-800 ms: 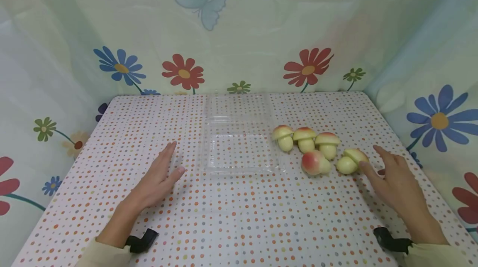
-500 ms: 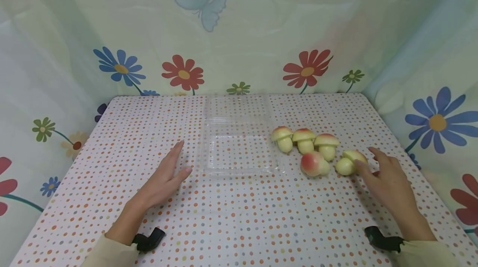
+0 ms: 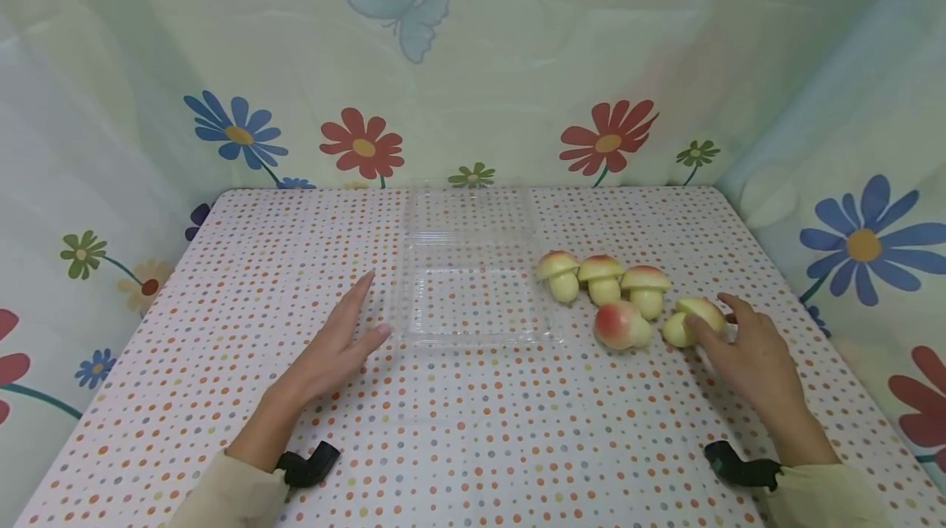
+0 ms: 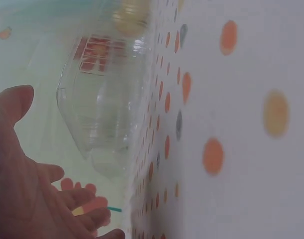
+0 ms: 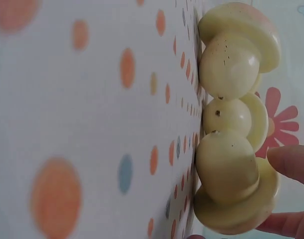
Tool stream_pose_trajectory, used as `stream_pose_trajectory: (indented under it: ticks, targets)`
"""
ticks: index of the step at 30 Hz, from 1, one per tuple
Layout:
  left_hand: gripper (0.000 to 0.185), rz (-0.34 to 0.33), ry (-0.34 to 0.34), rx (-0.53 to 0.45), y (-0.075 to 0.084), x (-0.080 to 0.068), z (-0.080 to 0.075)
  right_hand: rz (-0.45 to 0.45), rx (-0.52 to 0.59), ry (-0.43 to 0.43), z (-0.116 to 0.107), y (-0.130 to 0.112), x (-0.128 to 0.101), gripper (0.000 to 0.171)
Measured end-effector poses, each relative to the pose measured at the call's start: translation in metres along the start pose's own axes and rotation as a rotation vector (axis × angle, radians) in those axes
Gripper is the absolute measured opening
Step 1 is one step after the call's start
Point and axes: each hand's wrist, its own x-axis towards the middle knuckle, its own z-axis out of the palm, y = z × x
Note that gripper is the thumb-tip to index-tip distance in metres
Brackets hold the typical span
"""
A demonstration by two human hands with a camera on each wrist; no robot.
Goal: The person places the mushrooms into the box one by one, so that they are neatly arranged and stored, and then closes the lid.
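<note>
Several toy mushrooms lie right of the middle of the dotted table [image 3: 473, 429]. My right hand [image 3: 713, 323] pinches the cap of the rightmost mushroom [image 3: 674, 332], thumb in front and a finger behind; it still rests on the table. In the right wrist view that mushroom [image 5: 227, 184] is nearest, with fingertips [image 5: 291, 162] on both sides of its cap. A reddish-capped mushroom [image 3: 619, 324] lies just left of it. My left hand [image 3: 347, 331] rests edge-down with straight fingers beside the front left corner of a clear plastic container [image 3: 473, 290], also seen in the left wrist view [image 4: 109, 99].
Three more mushrooms [image 3: 602, 277] stand in a row behind the two front ones. Flowered cloth walls [image 3: 473, 84] close in the table at the back and on both sides. Black camera mounts [image 3: 310, 462] sit at both wrists.
My right hand slid left and its fingers closed round the rightmost mushroom's cap. My left hand moved right, up to the container's corner.
</note>
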Motion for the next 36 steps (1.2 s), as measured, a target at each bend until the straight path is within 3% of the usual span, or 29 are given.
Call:
stream_pose_trajectory:
  ticks: [16, 21, 36]
  targets:
    - [0.085, 0.016, -0.018, -0.114, 0.001, 0.018, 0.014, 0.034, 0.056, -0.005, 0.007, -0.004, 0.005, 0.077]
    - [0.087, 0.031, -0.023, -0.099, 0.002, 0.022, 0.016, 0.029, 0.084, 0.011, 0.006, -0.006, 0.006, 0.077]
    - [0.088, 0.041, 0.009, -0.033, 0.006, 0.026, 0.023, 0.122, 0.284, -0.008, 0.003, -0.007, 0.005, 0.077]
